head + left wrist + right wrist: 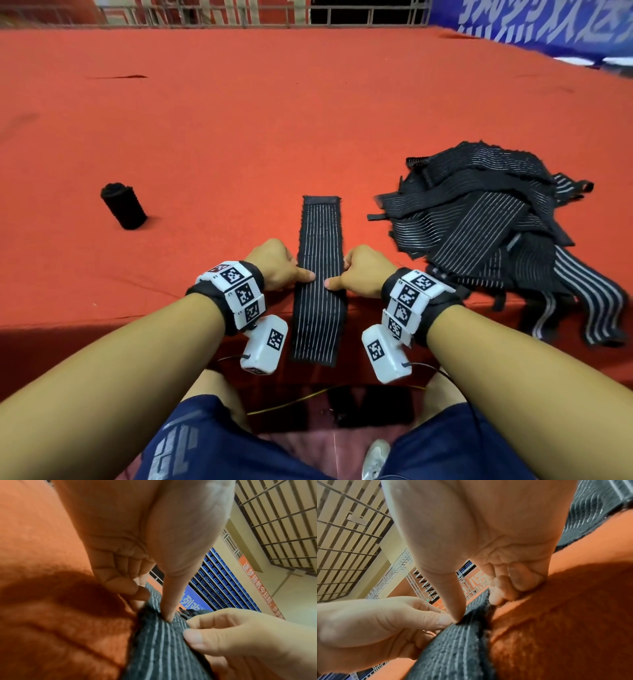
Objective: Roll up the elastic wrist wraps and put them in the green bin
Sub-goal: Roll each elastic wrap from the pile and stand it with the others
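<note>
A table covered in red felt cloth (239,120) fills the head view. At the right of the frame lies a heap of black elastic wrist wraps with pale stripes (486,219). In the lower centre one flat black striped wrap (320,274) stretches over the table's near edge. A rolled black wrap (123,205) lies at the left. The left hand (274,265) and the right hand (363,270) each pinch a side edge of the flat wrap, thumb on top, fingers curled beneath, a narrow grip
</note>
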Demonstrator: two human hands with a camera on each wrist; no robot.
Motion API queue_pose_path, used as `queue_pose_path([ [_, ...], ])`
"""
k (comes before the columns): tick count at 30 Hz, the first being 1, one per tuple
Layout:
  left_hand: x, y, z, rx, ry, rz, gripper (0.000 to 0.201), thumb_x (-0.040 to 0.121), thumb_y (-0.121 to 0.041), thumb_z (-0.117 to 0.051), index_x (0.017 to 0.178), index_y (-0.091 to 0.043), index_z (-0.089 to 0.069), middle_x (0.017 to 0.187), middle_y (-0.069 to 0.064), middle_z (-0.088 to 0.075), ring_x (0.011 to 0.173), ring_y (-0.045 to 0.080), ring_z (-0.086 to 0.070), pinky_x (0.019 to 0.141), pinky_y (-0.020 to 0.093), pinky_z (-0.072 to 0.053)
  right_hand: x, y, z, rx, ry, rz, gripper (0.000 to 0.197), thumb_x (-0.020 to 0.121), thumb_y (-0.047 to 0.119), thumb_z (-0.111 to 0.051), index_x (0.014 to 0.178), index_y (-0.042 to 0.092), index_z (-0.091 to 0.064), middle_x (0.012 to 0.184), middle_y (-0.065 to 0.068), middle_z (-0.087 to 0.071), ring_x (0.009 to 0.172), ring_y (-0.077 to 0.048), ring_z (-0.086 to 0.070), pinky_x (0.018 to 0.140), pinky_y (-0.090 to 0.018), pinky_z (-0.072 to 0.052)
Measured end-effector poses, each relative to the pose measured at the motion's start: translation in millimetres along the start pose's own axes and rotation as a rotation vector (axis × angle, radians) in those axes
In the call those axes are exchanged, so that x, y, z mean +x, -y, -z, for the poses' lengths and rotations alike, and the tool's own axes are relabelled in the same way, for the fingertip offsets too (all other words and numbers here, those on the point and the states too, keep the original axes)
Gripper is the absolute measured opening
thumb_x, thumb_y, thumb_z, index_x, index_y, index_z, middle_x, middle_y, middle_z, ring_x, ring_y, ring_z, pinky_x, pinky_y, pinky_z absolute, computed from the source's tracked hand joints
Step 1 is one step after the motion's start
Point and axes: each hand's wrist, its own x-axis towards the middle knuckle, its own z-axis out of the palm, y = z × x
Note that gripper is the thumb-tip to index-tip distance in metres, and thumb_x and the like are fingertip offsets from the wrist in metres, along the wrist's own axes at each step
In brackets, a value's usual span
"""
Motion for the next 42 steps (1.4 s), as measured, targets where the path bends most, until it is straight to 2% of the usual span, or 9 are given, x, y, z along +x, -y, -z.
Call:
queue_pose_path([
  [5,-8.4,3.6,-3.2,-0.021,-0.031,-0.019,0.032,0.075,-0.034,-0.089,0.075,-0.015,-0.062,0.07,0.001,-0.067,0.066,0.019,-0.061,0.071,0.032,-0.051,1.6,2.7,-8.3,0.106,0.029,0.062,0.038,0.073,0.034,-0.086,0.085,0.005,-0.066,0.089,-0.012,-0.074,0.085,-0.03,-0.072,0.083,-0.05,-0.059],
  [9,-8.8,6.0,-8.3,-0.04,-0.079,-0.033,0.037,0.077,-0.039,-0.086,0.081,-0.014,-0.059,0.081,0.01,-0.075,0.081,0.03,-0.071,0.081,0.042,-0.055,4.4,3.9,-9.2,0.235,-0.03,0.086,0.031,0.084,0.02,-0.079,0.071,0.011,-0.052,0.075,-0.01,-0.065,0.075,-0.027,-0.065,0.08,-0.042,-0.058],
  [13,-12.7,3.7,-9.1,-0.128,-0.107,-0.064,0.04,0.083,-0.047,-0.079,0.085,-0.017,-0.054,0.075,0.0,-0.069,0.069,0.019,-0.064,0.062,0.032,-0.047,8.0,1.7,-8.7,0.57,-0.123,0.103,0.019,0.085,0.012,-0.075,0.081,0.009,-0.057,0.087,-0.024,-0.069,0.085,-0.036,-0.071,0.085,-0.056,-0.058],
  [18,-14.8,3.8,-8.4,-0.326,0.061,-0.112,0.014,0.087,-0.019,-0.079,0.085,-0.008,-0.07,0.078,0.005,-0.073,0.068,0.017,-0.068,0.066,0.028,-0.054,7.1,3.8,2.3,0.798,-0.217,0.15,0.012,0.096,0.005,-0.065,0.088,0.01,-0.058,0.079,-0.007,-0.068,0.07,-0.017,-0.068,0.062,-0.031,-0.054],
  [22,-15.0,-2.0,-6.6,-0.541,-0.027,-0.17,0.007,0.092,-0.004,-0.07,0.087,-0.008,-0.07,0.08,0.008,-0.072,0.067,0.013,-0.07,0.06,0.021,-0.054,4.6,3.0,6.3,0.782,-0.154,0.162,0.012,0.092,0.001,-0.069,0.096,0.005,-0.058,0.074,-0.002,-0.064,0.048,0.004,-0.059,0.046,-0.012,-0.044],
  [27,-12.2,-6.8,-6.8,-0.685,-0.122,-0.175,0.003,0.094,-0.002,-0.066,0.097,-0.002,-0.066,0.083,0.011,-0.068,0.064,0.013,-0.066,0.056,0.019,-0.054,6.9,-2.2,-1.5,0.605,-0.047,0.164,0.03,0.085,0.009,-0.079,0.11,0.003,-0.063,0.095,-0.009,-0.072,0.088,-0.022,-0.072,0.081,-0.034,-0.058],
  [36,-24.3,-13.1,-13.4,-0.721,0.012,-0.149,0.011,0.098,-0.011,-0.064,0.105,-0.016,-0.057,0.064,-0.005,-0.071,0.053,0.008,-0.067,0.046,0.028,-0.056,14.6,-5.0,-3.4,0.714,-0.239,0.134,0.033,0.091,0.013,-0.074,0.115,0.014,-0.051,0.09,-0.011,-0.07,0.074,-0.023,-0.071,0.06,-0.033,-0.054],
  [39,-23.1,-12.7,-14.4,-0.719,0.008,-0.16,0.015,0.096,-0.007,-0.066,0.107,-0.013,-0.057,0.075,0.001,-0.073,0.062,0.01,-0.071,0.051,0.028,-0.059,15.2,-5.2,-1.8,0.738,-0.236,0.145,0.028,0.092,0.02,-0.073,0.111,0.016,-0.052,0.095,-0.016,-0.071,0.079,-0.029,-0.073,0.068,-0.042,-0.06],
  [42,-20.7,-10.4,-12.9,-0.742,-0.032,-0.156,0.011,0.097,-0.009,-0.065,0.105,-0.015,-0.059,0.077,0.002,-0.074,0.064,0.012,-0.072,0.049,0.026,-0.058,13.2,-2.0,-0.9,0.796,-0.225,0.133,0.011,0.102,0.02,-0.058,0.109,0.013,-0.054,0.089,-0.013,-0.069,0.063,-0.019,-0.065,0.056,-0.033,-0.054],
])
